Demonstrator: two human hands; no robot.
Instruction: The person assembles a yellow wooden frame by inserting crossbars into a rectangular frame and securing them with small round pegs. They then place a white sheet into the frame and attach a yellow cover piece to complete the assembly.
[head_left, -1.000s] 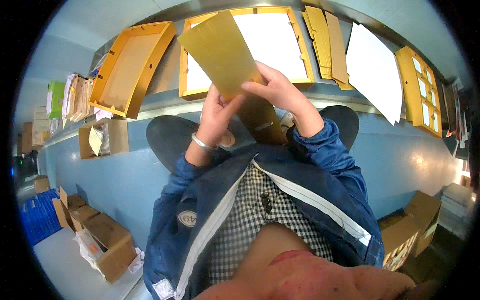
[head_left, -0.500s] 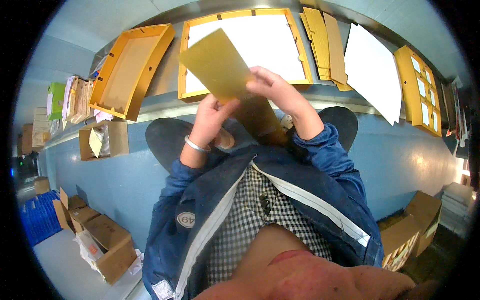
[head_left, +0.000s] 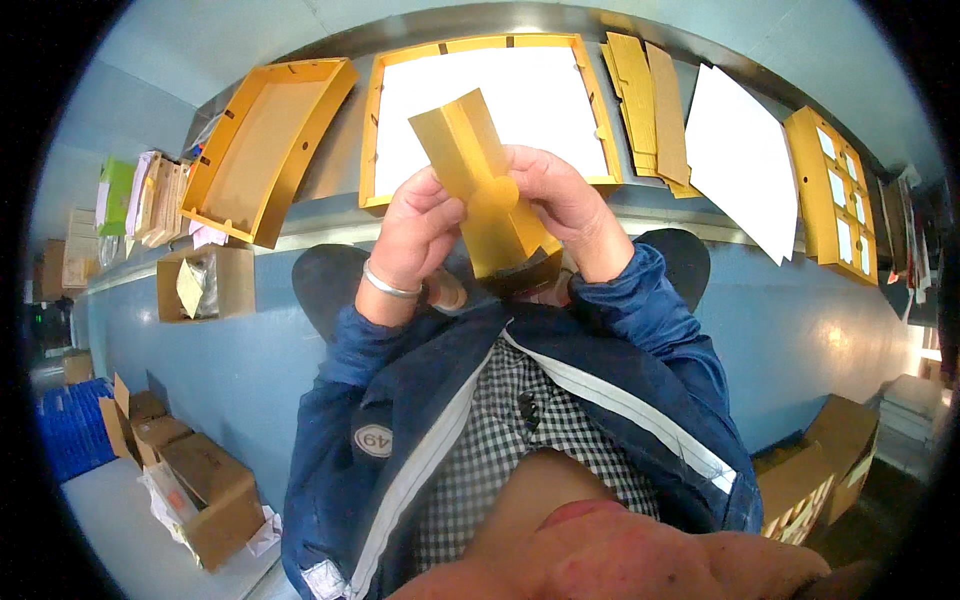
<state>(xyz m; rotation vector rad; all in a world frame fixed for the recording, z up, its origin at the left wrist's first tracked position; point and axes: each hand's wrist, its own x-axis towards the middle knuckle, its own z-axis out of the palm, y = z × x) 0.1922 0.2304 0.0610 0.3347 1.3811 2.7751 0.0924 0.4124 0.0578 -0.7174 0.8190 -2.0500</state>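
Observation:
In front of my chest I hold a piece of yellow cardboard (head_left: 460, 145), creased lengthwise, with its upper end leaning to the left. A rounded tab (head_left: 497, 195) sticks out at its middle. My left hand (head_left: 420, 222) is closed on its left edge, thumb towards me. On the right edge, beside the tab, my right hand (head_left: 562, 205) is closed too, with some fingers hidden behind the card. Beyond my hands lies a large yellow tray (head_left: 590, 100) with a white sheet (head_left: 420, 85) covering its bottom.
Another yellow cardboard tray (head_left: 300, 130) stands at the left. Right of the middle lie several flat yellow strips (head_left: 630, 100), white sheets (head_left: 740, 150) and a yellow box with windows (head_left: 838, 190). Open cartons (head_left: 225, 285) (head_left: 215, 500) (head_left: 820, 460) stand at both sides.
The cardboard has come lower and nearer to me, and its broad flat face is now bent along creases. My hands have moved slightly down, and the rounded tab shows between them.

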